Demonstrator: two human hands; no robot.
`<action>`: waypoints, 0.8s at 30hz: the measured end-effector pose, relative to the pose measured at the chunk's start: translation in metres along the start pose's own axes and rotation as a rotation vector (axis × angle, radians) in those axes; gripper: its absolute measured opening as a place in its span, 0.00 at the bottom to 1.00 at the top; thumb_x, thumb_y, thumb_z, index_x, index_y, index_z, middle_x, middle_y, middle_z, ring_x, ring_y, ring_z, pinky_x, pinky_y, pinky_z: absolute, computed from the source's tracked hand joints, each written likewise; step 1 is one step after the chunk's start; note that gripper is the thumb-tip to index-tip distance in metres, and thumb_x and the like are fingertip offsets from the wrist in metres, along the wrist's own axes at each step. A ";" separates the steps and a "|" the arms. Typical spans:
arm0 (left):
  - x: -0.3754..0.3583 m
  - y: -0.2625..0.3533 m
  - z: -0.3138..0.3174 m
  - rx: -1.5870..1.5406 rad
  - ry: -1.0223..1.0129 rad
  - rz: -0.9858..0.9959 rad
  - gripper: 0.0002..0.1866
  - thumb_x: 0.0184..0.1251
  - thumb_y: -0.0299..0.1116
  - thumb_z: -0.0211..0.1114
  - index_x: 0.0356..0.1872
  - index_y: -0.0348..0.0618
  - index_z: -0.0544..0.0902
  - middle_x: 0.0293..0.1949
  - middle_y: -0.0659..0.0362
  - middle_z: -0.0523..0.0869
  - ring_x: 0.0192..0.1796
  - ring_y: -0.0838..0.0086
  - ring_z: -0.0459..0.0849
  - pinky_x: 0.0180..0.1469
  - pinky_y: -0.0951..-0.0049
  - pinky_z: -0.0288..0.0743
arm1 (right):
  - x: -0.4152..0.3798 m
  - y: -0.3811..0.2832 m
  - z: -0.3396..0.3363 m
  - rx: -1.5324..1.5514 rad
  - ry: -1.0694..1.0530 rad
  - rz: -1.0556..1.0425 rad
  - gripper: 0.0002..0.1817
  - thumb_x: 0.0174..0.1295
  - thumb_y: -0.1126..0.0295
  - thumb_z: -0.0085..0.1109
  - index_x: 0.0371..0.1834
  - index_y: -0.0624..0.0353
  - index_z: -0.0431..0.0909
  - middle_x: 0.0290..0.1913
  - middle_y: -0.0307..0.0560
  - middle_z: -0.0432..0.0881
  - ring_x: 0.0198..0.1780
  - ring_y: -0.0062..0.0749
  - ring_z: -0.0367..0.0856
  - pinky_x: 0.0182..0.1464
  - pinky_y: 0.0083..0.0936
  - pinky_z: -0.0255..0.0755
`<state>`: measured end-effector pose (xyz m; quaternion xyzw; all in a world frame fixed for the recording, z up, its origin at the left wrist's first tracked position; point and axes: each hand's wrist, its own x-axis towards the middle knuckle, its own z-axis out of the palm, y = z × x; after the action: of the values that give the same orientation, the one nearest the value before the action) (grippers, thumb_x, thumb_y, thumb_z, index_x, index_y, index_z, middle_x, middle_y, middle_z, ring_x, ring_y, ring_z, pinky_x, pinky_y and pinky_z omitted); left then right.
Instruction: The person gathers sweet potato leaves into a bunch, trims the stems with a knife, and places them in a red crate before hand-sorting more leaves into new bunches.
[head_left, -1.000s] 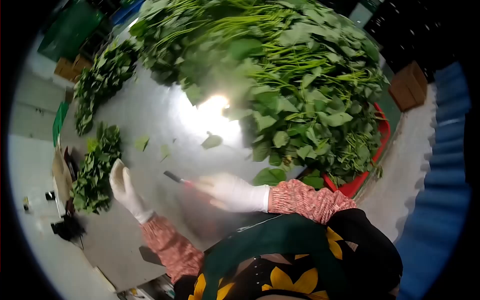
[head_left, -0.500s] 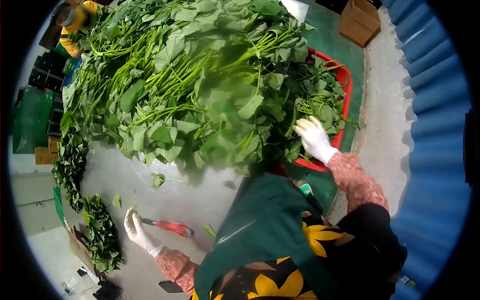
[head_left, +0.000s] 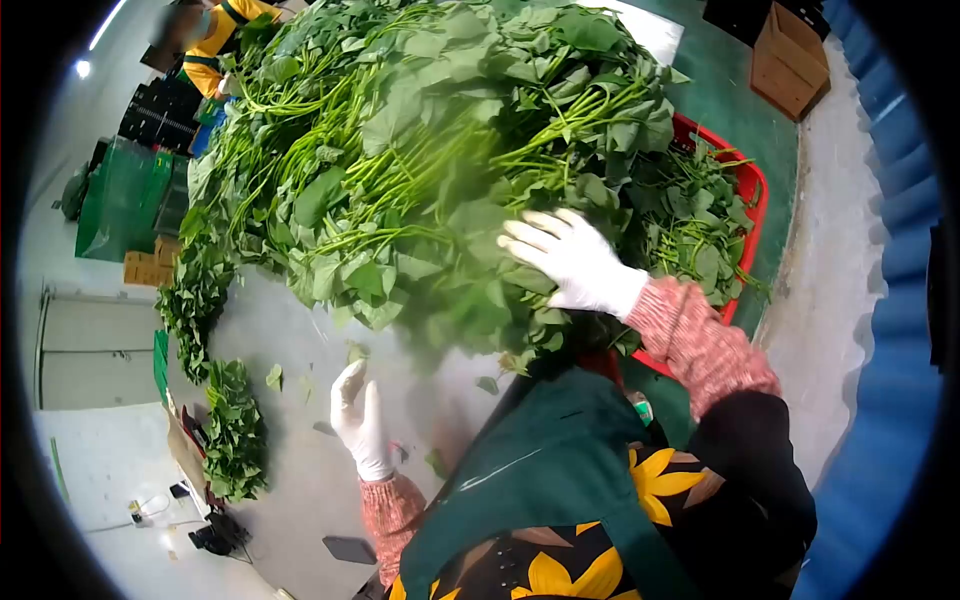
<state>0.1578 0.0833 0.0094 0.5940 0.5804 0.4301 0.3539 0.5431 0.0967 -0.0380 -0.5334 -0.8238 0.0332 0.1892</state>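
A big heap of leafy green stems [head_left: 380, 190] covers much of the grey metal table [head_left: 300, 450]. My right hand [head_left: 570, 260], in a white glove, lies on the heap's near right side with its fingers spread and nothing gripped. My left hand [head_left: 362, 420], gloved too, is held over the table in front of the heap, its fingers apart and empty. A loose leaf [head_left: 357, 352] is just beyond its fingertips. The red knife seen before is almost wholly hidden behind my left hand. To the right, a red crate [head_left: 757, 200] holds more leafy stems.
Bunched greens [head_left: 235, 430] line the table's left edge. A dark flat object [head_left: 349, 550] lies near my left sleeve. Another person [head_left: 212, 45] in yellow stands at the far left. A cardboard box [head_left: 790, 62] is on the floor at the upper right.
My right hand has moved left from the crate's edge onto the heap. My left hand has moved right and up, now covering the knife. The whole view has shifted.
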 end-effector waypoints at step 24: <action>-0.038 -0.015 0.008 -0.059 -0.054 -0.108 0.12 0.69 0.20 0.62 0.52 0.34 0.81 0.49 0.57 0.86 0.53 0.75 0.82 0.61 0.73 0.74 | 0.068 0.048 -0.013 1.818 0.642 0.940 0.20 0.69 0.58 0.64 0.56 0.56 0.75 0.53 0.43 0.77 0.49 0.37 0.84 0.37 0.24 0.80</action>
<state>0.1608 0.0470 -0.0114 0.5625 0.5889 0.4111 0.4096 0.5645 0.1762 -0.0197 -0.4401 -0.1139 0.5617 0.6913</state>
